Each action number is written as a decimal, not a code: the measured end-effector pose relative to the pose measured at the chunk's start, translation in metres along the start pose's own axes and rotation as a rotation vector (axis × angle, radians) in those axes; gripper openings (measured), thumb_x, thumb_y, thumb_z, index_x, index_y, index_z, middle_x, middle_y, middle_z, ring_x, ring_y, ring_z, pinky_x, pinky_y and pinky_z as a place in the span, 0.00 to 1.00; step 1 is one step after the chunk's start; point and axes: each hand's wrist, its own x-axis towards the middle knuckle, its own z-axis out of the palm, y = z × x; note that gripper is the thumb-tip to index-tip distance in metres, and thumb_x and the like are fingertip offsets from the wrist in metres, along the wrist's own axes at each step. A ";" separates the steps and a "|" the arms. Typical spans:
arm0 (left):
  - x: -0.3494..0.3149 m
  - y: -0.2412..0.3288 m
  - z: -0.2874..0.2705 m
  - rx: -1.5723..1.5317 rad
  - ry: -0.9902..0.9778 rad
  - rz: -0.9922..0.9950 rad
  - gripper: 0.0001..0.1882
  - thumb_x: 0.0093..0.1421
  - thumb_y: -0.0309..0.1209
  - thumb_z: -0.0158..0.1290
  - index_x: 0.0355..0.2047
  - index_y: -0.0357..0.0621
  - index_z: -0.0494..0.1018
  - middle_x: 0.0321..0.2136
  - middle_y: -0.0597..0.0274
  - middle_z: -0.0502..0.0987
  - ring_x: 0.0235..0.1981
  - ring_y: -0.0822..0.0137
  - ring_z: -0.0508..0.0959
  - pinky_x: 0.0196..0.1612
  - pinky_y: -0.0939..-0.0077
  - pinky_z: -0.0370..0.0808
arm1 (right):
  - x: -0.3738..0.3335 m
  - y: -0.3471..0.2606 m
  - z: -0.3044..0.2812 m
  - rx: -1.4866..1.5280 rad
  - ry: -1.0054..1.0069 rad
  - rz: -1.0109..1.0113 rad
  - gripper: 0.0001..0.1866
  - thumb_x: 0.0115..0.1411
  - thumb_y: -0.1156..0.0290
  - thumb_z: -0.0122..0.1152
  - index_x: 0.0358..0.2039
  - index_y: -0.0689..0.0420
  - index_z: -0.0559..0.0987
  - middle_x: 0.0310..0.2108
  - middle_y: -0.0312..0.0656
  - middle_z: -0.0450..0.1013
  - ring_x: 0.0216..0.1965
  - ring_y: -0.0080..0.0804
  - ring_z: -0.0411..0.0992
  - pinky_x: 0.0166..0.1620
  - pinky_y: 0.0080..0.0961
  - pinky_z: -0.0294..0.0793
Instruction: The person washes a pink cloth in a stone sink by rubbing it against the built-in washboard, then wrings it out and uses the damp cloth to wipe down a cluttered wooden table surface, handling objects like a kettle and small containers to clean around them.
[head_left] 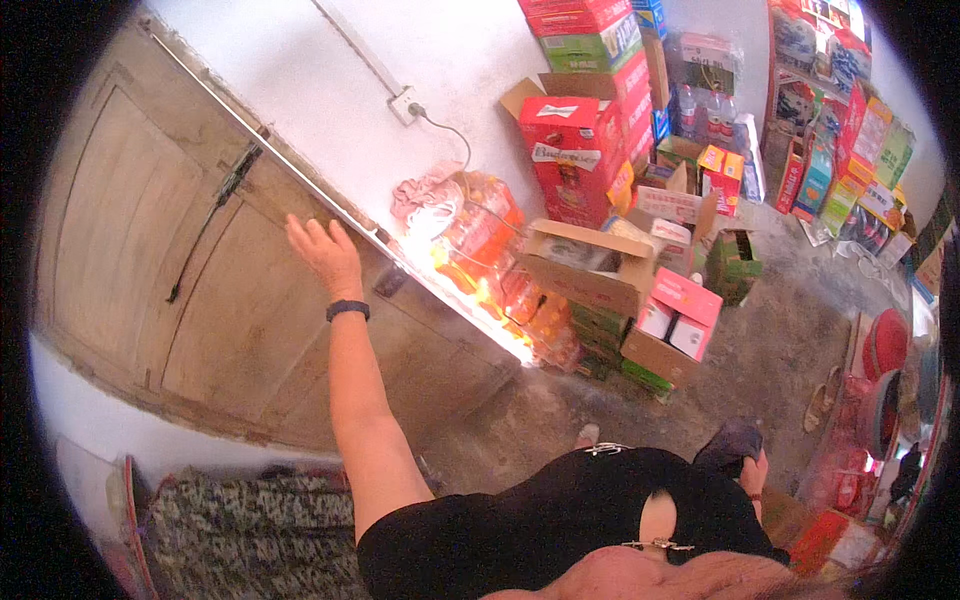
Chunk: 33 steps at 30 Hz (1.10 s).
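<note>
My left arm reaches out with a dark band on the wrist. My left hand (pixel 325 255) is open, fingers stretched out and a little apart, in front of a brown wooden door (pixel 300 345) near its edge. Whether the fingertips touch the wood I cannot tell. A dark metal bolt (pixel 235 180) runs across the door beyond the hand. At my right side, low by my hip, my right hand (pixel 753 475) is closed on a bunched dark grey cloth (pixel 728 447). Part of that hand is hidden behind my black top and the cloth.
Bright light enters along the door's edge beside orange-red bags (pixel 485 235). Red cartons (pixel 570 150) are stacked against the white wall, with opened cardboard boxes (pixel 590 265) before them. Basins (pixel 885 345) stand at the right. A camouflage-patterned cloth (pixel 250 530) hangs at lower left.
</note>
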 end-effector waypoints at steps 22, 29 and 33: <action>0.011 -0.204 0.252 0.686 0.009 -0.126 0.25 0.61 0.49 0.46 0.43 0.38 0.66 0.63 0.32 0.49 0.64 0.36 0.50 0.59 0.38 0.52 | 0.040 0.075 0.181 -1.339 -0.053 0.162 0.22 0.59 0.67 0.52 0.53 0.62 0.69 0.53 0.55 0.67 0.51 0.50 0.68 0.53 0.42 0.68; 0.010 -0.196 0.258 0.635 0.051 -0.093 0.26 0.61 0.50 0.45 0.42 0.36 0.66 0.62 0.30 0.51 0.64 0.33 0.49 0.56 0.36 0.53 | 0.058 0.137 0.157 -0.381 0.226 0.109 0.27 0.43 0.74 0.64 0.47 0.61 0.72 0.44 0.55 0.70 0.46 0.56 0.68 0.48 0.41 0.70; 0.001 -0.191 0.271 0.620 0.003 -0.101 0.26 0.61 0.49 0.45 0.44 0.35 0.66 0.63 0.31 0.49 0.64 0.33 0.49 0.57 0.35 0.52 | 0.031 0.086 0.168 -1.124 0.126 -0.131 0.26 0.43 0.76 0.64 0.47 0.60 0.73 0.42 0.56 0.71 0.45 0.58 0.68 0.48 0.42 0.69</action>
